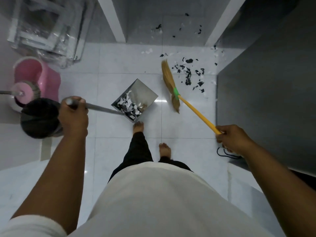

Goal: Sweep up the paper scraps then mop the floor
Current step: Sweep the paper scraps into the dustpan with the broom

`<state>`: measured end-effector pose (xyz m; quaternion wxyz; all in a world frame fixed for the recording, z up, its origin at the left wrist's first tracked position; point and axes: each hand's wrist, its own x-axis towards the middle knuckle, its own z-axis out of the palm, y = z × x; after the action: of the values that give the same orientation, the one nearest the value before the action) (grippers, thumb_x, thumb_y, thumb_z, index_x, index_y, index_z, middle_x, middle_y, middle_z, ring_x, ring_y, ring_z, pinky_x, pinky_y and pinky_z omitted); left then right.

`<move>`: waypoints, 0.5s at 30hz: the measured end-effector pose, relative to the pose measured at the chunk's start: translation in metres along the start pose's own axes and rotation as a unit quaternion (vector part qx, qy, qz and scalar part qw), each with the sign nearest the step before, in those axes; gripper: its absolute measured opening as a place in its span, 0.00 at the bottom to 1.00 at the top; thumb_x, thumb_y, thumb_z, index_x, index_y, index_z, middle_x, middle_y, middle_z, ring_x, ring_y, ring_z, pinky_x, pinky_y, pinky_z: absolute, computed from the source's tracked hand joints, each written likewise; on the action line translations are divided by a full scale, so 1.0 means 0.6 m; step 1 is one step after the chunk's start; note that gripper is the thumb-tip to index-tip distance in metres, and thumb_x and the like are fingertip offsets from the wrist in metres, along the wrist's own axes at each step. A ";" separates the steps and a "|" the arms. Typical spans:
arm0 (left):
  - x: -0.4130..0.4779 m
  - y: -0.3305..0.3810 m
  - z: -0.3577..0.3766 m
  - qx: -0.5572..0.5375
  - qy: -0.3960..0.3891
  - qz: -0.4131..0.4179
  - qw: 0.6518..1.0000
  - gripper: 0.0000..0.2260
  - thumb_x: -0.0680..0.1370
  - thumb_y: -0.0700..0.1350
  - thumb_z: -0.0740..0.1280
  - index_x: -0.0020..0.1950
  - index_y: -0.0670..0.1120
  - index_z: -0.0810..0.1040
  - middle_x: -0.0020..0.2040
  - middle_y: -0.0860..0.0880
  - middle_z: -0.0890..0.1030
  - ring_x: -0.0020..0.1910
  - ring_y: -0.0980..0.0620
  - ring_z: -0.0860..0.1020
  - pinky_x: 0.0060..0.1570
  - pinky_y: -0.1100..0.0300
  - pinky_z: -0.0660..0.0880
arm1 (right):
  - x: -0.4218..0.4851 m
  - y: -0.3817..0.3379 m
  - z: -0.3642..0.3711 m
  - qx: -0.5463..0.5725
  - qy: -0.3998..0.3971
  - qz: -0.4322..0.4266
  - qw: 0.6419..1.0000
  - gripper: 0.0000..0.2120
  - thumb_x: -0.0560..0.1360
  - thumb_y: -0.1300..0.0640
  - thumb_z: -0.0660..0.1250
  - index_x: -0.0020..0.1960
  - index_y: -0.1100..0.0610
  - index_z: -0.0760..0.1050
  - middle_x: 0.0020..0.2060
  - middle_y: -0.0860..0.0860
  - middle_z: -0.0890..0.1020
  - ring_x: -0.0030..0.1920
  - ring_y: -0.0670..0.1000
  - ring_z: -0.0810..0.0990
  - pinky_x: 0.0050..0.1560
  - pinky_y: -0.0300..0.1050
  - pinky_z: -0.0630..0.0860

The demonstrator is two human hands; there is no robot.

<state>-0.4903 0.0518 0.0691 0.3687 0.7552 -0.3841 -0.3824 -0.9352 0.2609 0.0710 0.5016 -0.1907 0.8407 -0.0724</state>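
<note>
My left hand (73,113) grips the metal handle of a steel dustpan (135,100), which stands on the white tile floor ahead of my feet and holds several black and white paper scraps. My right hand (230,136) grips the yellow handle of a straw broom (169,81); its bristles lie on the floor right of the dustpan. Black and white paper scraps (189,74) are scattered to the right of the bristles, and more paper scraps (177,29) lie farther off between two white posts.
A pink mop bucket (35,74) with a pink mop head (23,93) stands at the left, beside a black round bin (40,117). Stacked clear plastic items (46,28) sit at the upper left. A dark grey cabinet (266,100) lines the right side.
</note>
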 end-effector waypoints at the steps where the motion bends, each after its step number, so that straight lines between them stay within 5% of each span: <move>1: 0.014 0.011 0.023 0.007 -0.014 0.009 1.000 0.03 0.72 0.53 0.69 0.40 0.63 0.78 0.36 0.60 0.82 0.39 0.59 0.81 0.53 0.46 0.82 | -0.001 -0.002 -0.003 0.011 0.006 0.006 1.000 0.21 0.76 0.63 0.66 0.69 0.53 0.74 0.37 0.56 0.81 0.24 0.50 0.73 0.23 0.37 0.69; 7: 0.107 0.079 0.142 0.084 -0.106 0.037 0.990 0.01 0.72 0.55 0.67 0.41 0.62 0.77 0.41 0.52 0.82 0.44 0.45 0.83 0.49 0.40 0.81 | -0.045 -0.023 -0.017 0.094 0.041 0.069 0.992 0.20 0.77 0.62 0.64 0.68 0.53 0.74 0.38 0.58 0.81 0.28 0.53 0.73 0.25 0.40 0.71; 15: 0.210 0.183 0.277 0.125 -0.216 0.077 0.965 0.02 0.74 0.52 0.67 0.43 0.60 0.77 0.48 0.48 0.83 0.47 0.47 0.83 0.53 0.44 0.81 | -0.136 -0.008 0.010 0.140 0.091 0.224 0.960 0.18 0.78 0.64 0.63 0.67 0.54 0.73 0.36 0.59 0.79 0.28 0.52 0.69 0.24 0.40 0.65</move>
<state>-0.6144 -0.1480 0.0530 0.2078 0.6628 -0.5567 -0.4557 -0.8939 0.2892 0.1362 0.4476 0.0822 0.8857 -0.0918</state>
